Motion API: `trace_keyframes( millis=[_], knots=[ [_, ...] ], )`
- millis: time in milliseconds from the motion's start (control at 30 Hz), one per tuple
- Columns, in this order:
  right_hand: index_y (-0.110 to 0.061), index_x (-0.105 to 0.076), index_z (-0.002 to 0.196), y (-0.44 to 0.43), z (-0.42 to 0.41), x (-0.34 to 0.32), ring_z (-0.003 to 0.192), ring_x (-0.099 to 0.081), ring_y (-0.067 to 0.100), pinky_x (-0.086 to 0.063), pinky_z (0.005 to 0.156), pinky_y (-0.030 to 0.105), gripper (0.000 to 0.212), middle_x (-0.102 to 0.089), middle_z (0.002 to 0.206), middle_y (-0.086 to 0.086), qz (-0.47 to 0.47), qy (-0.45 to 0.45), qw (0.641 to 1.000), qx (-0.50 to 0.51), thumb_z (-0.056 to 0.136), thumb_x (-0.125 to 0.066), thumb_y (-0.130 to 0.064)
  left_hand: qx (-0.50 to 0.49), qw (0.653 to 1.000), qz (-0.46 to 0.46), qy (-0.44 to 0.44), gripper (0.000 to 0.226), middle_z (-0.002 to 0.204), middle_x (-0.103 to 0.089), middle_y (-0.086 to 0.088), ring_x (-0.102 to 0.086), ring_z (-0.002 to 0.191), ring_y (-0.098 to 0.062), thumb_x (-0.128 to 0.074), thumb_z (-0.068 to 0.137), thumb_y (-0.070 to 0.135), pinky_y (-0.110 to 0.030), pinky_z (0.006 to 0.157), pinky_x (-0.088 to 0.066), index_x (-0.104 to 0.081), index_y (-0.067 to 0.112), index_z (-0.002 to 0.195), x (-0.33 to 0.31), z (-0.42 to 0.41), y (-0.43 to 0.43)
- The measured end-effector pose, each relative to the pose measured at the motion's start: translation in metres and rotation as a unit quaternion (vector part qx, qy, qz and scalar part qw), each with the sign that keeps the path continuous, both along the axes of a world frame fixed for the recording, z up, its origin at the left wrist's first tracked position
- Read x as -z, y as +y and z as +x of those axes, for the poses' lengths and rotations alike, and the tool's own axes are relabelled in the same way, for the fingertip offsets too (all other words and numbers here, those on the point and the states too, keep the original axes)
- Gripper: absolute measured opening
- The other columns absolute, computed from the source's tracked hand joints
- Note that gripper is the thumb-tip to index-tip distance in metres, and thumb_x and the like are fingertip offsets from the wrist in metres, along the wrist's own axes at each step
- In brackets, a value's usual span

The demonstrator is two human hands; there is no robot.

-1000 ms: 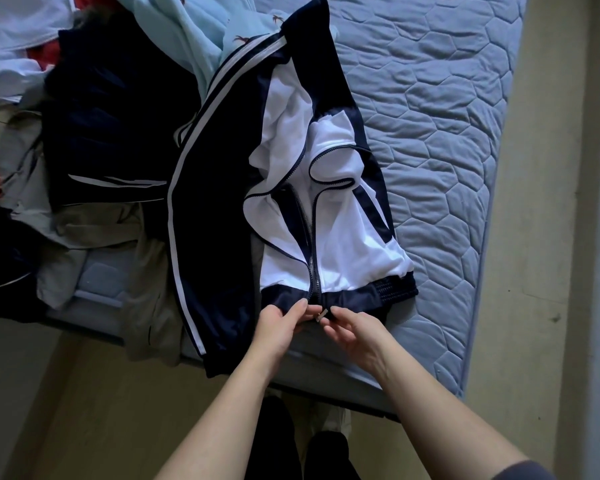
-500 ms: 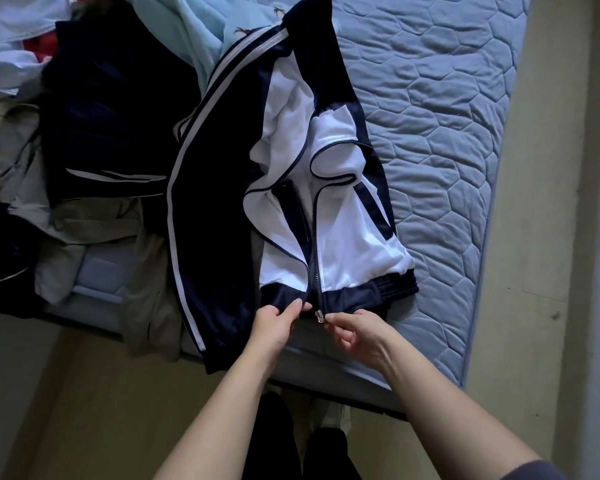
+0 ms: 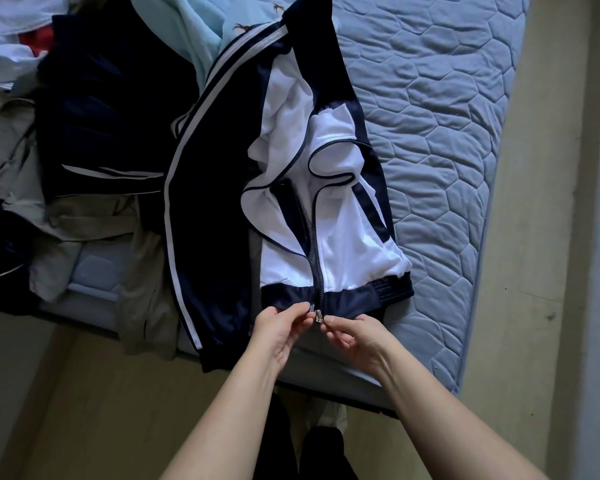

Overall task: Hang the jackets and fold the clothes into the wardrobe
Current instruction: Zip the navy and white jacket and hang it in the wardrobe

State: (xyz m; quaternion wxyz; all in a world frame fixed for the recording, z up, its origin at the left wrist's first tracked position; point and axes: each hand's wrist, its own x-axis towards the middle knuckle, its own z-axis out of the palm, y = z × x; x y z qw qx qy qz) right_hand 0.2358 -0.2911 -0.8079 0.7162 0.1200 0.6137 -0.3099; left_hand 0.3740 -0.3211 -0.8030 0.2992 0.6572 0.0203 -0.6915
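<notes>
A navy and white track jacket (image 3: 347, 237) lies on the blue quilted mattress (image 3: 447, 140), its hem at the near edge. The front zip is parted along most of its length, with white lining showing. My left hand (image 3: 279, 329) pinches the left side of the navy hem beside the zip's bottom end. My right hand (image 3: 355, 336) pinches the small metal zip slider (image 3: 317, 315) at the hem. One navy sleeve with white stripes hangs over the bed's edge.
A heap of clothes covers the bed's left part: a dark navy garment (image 3: 108, 109), beige trousers (image 3: 94, 223), a light blue top (image 3: 201, 26), white and red pieces. Tan floor (image 3: 84, 410) lies below, and a pale wall (image 3: 551, 237) runs along the right.
Both hands have stayed at the hem, working the zip's bottom end. The slider now shows between my fingertips. The jacket has barely shifted.
</notes>
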Motion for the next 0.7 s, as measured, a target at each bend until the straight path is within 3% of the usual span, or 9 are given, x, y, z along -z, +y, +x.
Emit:
trace_keyframes(
  millis=[100,267,400,700],
  knots=[
    [0.016,-0.031,0.136,0.002,-0.002,-0.001,0.056,-0.069,0.019,-0.053,0.045,0.02,0.068,-0.068,0.068,0.019,0.002,0.012,1.0,0.011,0.077,-0.065,0.017,0.028,1.0,-0.006,-0.004,0.027,0.058,-0.067,-0.009,-0.066,0.055,-0.014,-0.07,0.078,-0.006,-0.019,0.047,-0.051,-0.045,0.004,0.081,0.001,0.002,0.0],
    [0.017,-0.033,0.135,0.003,0.0,-0.003,0.057,-0.069,0.018,-0.052,0.046,0.019,0.065,-0.068,0.064,0.016,-0.001,-0.002,1.0,0.025,0.077,-0.064,0.016,0.074,0.996,-0.026,-0.043,0.03,0.048,-0.054,0.002,-0.047,0.044,-0.007,-0.077,0.073,0.002,-0.019,0.043,-0.036,-0.052,0.011,0.059,0.003,-0.001,0.003],
    [0.008,-0.046,0.122,0.003,0.0,-0.006,0.057,-0.069,0.018,-0.054,0.048,0.02,0.046,-0.069,0.064,0.014,-0.001,-0.014,0.998,0.056,0.08,-0.062,0.016,0.05,0.997,-0.041,-0.035,0.034,0.041,-0.053,0.006,-0.048,0.035,-0.002,-0.075,0.074,-0.003,-0.012,0.037,-0.035,-0.053,0.011,0.052,0.003,-0.006,0.004],
    [0.017,-0.03,0.137,0.003,0.004,-0.011,0.055,-0.068,0.019,-0.055,0.048,0.021,0.065,-0.066,0.068,0.017,-0.001,-0.002,0.996,0.09,0.08,-0.06,0.018,0.04,0.998,-0.048,-0.028,0.015,0.046,-0.06,0.003,-0.053,0.038,-0.002,-0.073,0.075,-0.003,-0.011,0.038,-0.037,-0.064,0.003,0.066,0.006,-0.008,0.006]
  ],
)
